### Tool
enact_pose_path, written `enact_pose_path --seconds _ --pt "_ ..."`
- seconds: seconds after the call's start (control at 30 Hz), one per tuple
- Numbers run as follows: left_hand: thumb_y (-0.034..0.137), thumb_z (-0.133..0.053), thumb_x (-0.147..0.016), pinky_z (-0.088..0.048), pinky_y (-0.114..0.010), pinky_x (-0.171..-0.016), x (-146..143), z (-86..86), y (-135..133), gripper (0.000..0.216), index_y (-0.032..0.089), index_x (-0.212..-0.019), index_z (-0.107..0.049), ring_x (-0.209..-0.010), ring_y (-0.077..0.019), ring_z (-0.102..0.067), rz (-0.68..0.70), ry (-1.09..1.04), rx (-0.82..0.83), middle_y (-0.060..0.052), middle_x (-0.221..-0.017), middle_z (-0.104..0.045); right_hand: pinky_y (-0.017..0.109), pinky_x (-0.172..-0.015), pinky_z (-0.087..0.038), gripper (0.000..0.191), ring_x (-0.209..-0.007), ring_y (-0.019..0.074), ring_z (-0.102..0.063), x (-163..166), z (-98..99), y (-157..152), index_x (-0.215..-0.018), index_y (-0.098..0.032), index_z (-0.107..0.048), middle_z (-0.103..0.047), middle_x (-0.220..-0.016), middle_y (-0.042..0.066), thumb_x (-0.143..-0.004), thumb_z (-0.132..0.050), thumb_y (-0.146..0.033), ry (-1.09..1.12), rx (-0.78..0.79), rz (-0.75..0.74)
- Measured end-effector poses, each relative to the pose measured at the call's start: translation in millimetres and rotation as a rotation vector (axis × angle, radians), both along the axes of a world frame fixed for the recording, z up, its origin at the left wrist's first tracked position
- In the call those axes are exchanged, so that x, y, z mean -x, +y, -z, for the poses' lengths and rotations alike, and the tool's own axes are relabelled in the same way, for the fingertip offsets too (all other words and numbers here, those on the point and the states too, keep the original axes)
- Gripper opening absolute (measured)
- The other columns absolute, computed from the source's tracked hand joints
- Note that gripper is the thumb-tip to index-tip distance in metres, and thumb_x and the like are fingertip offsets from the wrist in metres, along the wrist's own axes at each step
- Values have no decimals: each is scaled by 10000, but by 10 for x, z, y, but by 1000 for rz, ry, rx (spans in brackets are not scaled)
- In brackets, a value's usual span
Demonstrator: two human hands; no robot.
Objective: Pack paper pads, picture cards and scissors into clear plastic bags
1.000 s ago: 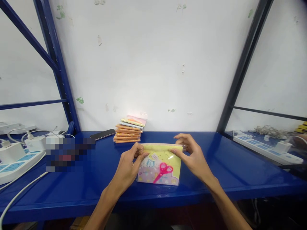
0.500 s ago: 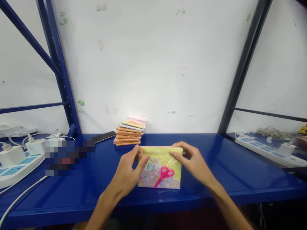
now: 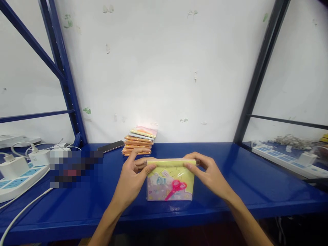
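A yellow and lilac booklet [image 3: 160,189] in a clear plastic sleeve stands on its lower edge near the front of the table, a bunny printed on its face. Pink scissors [image 3: 175,189] show against that face, seemingly under the plastic. At its upper left corner, my left hand [image 3: 132,176] grips the packet with the thumb in front and fingers behind, the index finger lifted off. My right hand [image 3: 207,172] pinches the upper right corner, thumb in front; its other fingertips are hidden behind the packet.
Behind the packet, a stack of similar thin packets [image 3: 138,141], mostly orange, sits by the wall. A dark phone [image 3: 110,147] lies left of it. Power strips with chargers and cables occupy both sides, one at the left [image 3: 22,179] and another at the right [image 3: 282,159]. Blue posts [image 3: 63,71] frame the table.
My left hand has shifted its grip toward the top left corner, its index finger now raised. The packet's top edge has dipped slightly and shows a fold-like strip. My right hand has hardly moved.
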State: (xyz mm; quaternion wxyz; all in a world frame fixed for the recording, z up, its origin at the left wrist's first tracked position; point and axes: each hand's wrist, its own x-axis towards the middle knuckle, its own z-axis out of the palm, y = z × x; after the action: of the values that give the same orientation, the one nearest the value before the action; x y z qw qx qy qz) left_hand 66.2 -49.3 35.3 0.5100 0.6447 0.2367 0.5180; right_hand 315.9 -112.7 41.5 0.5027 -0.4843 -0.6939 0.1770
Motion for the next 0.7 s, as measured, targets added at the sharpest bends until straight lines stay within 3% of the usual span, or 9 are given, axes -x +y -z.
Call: enact_pose_path --seconds 0.17,0.33,0.47,0.57,0.7 --pt "399 -776 -848 -578 -313 -792 56 20 57 509 223 -1286 -585 -911 -248 -752 48 36 65 -62 -956 -803 292 -709 -469 251 -820 194 -628 -30 3 -1 -1012 -249 -731 -716 -920 22 -994 -586 -454 2 17 -59" --pt "431 -729 -861 -536 -276 -716 -57 -5 -84 307 187 -1046 -705 -853 -229 -704 -108 61 -31 -57 -924 -756 302 -706 -479 237 -817 200 -639 20 -27 -68 -995 -264 -728 -726 -922 14 -995 -585 -453 -54 -10 14" --pt "374 -706 -877 -505 -270 -733 -145 -7 -185 191 206 -966 -683 -839 -205 -660 -219 159 -163 -31 -923 -707 314 -714 -495 218 -820 209 -663 28 -42 -117 -971 -276 -740 -748 -942 9 -981 -608 -450 -129 -46 72" --pt "386 -734 -861 -484 -255 -688 -121 -7 -176 211 209 -947 -657 -778 -179 -630 -179 179 -108 -10 -853 -678 307 -740 -508 209 -848 209 -681 -12 -56 -112 -988 -300 -760 -764 -971 -3 -975 -619 -454 -154 -40 57" --pt "415 -791 -818 -438 -223 -631 -2 -31 -106 271 197 -913 -661 -705 -142 -583 -10 174 -15 11 -765 -645 286 -752 -510 196 -864 199 -691 -90 -106 -131 -1007 -331 -774 -772 -975 -21 -982 -615 -443 -166 11 -50"
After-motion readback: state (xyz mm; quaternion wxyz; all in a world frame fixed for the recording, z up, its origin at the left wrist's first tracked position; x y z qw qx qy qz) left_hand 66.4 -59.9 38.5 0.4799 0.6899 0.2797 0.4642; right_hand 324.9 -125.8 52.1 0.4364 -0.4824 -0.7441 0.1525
